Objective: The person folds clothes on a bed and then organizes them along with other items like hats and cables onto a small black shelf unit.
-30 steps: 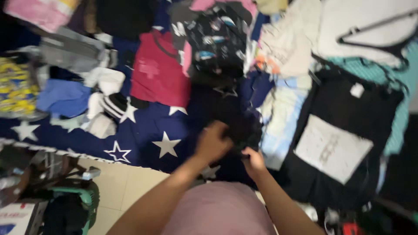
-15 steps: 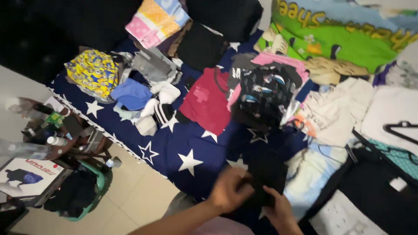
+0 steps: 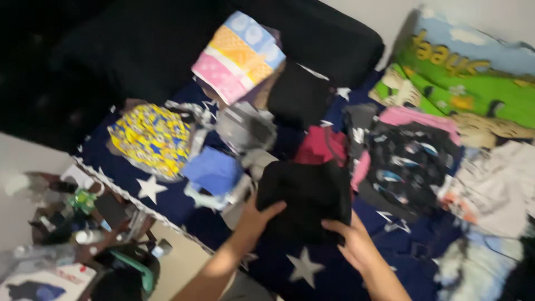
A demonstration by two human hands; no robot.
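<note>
Over starred blue bedspread [image 3: 304,267] | left hand [image 3: 254,216], right hand [image 3: 351,241]: each grip clamped on folded black garment [image 3: 304,195]

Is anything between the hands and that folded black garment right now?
Nothing visible. The left hand grips the folded black garment at its left edge and the right hand holds its lower right edge, over the star-print blue sheet.
</note>
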